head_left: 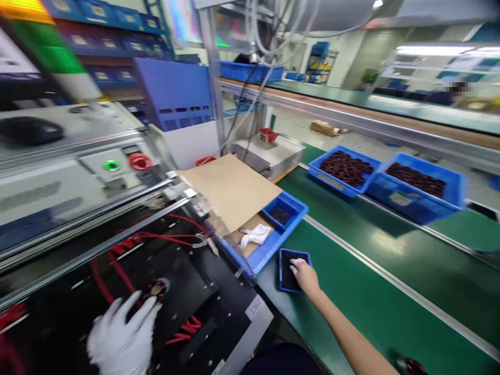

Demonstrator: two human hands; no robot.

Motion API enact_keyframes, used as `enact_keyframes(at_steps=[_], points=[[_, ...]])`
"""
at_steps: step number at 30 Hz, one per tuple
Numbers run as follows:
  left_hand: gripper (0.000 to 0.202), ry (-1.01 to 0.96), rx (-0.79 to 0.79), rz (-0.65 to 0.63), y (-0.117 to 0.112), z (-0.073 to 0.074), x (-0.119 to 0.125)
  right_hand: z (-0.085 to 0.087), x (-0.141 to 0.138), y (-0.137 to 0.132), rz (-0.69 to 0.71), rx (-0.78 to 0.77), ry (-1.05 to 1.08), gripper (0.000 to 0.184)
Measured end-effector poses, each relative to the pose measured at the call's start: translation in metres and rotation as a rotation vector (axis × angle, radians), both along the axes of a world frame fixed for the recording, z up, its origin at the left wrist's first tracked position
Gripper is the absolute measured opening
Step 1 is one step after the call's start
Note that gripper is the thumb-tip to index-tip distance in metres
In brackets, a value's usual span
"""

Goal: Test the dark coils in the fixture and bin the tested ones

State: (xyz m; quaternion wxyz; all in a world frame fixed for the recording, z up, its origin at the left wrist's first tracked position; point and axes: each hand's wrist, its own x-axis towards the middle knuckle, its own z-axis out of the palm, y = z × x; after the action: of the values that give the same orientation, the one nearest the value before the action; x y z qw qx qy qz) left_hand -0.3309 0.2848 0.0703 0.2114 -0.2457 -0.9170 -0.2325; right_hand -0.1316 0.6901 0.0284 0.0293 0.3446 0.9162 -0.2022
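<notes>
My left hand, in a white glove, lies with fingers spread on the black fixture plate, fingertips at a small round part beside red wires. My bare right hand reaches into a small blue tray of dark small parts on the green belt. Its fingers curl down into the tray, one tip covered in white. Whether they grip a part is hidden.
A larger blue bin holds a cardboard sheet, a white glove and a small tray. Two blue bins of dark parts stand along the green conveyor. A control panel with green and red buttons is at left.
</notes>
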Motion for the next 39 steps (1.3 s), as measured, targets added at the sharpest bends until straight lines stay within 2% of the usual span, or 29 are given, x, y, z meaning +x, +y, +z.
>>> enact_keyframes(at_steps=[3,6,8,9,11,13,14,15,17,19,20,21,24,27,31,39], points=[[0.015,0.115,-0.110,0.034,0.000,0.001,0.004,-0.020,0.005,0.008,0.064,0.045,-0.023,0.039],[0.012,0.119,-0.075,0.089,-0.002,-0.004,0.008,-0.041,0.009,0.020,0.114,0.090,-0.018,0.043],[0.011,0.111,-0.046,0.110,-0.007,-0.006,0.014,-0.046,0.012,0.027,0.100,0.089,0.002,0.042],[0.011,0.103,-0.044,0.112,-0.010,-0.006,0.019,-0.043,0.014,0.029,0.062,0.079,0.011,0.042],[0.011,0.074,-0.052,0.113,-0.018,0.000,0.032,-0.025,0.015,0.024,-0.054,0.043,0.042,0.044],[0.010,0.043,0.000,0.181,-0.021,0.012,0.044,0.006,0.012,0.005,-0.130,-0.014,0.156,0.044],[0.011,0.027,0.059,0.246,-0.020,0.020,0.049,0.025,0.007,-0.011,-0.105,-0.065,0.244,0.042],[0.014,0.008,0.125,0.320,-0.016,0.028,0.052,0.043,-0.001,-0.030,-0.035,-0.129,0.344,0.037],[0.026,-0.055,0.199,0.431,0.000,0.043,0.050,0.076,-0.029,-0.077,0.216,-0.318,0.454,0.027],[0.042,-0.166,0.121,0.428,0.022,0.051,0.038,0.093,-0.072,-0.128,0.423,-0.506,0.474,0.021],[0.047,-0.239,0.055,0.400,0.032,0.052,0.031,0.095,-0.098,-0.151,0.476,-0.614,0.485,0.022],[0.049,-0.315,-0.003,0.373,0.042,0.051,0.023,0.094,-0.125,-0.172,0.490,-0.739,0.497,0.023],[0.044,-0.490,-0.103,0.335,0.057,0.046,0.008,0.076,-0.198,-0.216,0.301,-1.098,0.512,0.029],[0.045,-0.521,-0.136,0.347,0.057,0.042,0.005,0.059,-0.238,-0.235,0.136,-1.288,0.489,0.031],[0.043,-0.518,-0.164,0.326,0.052,0.042,0.007,0.053,-0.245,-0.241,0.105,-1.392,0.477,0.031],[0.041,-0.523,-0.147,0.308,0.050,0.040,0.005,0.051,-0.245,-0.245,0.082,-1.418,0.514,0.026]])
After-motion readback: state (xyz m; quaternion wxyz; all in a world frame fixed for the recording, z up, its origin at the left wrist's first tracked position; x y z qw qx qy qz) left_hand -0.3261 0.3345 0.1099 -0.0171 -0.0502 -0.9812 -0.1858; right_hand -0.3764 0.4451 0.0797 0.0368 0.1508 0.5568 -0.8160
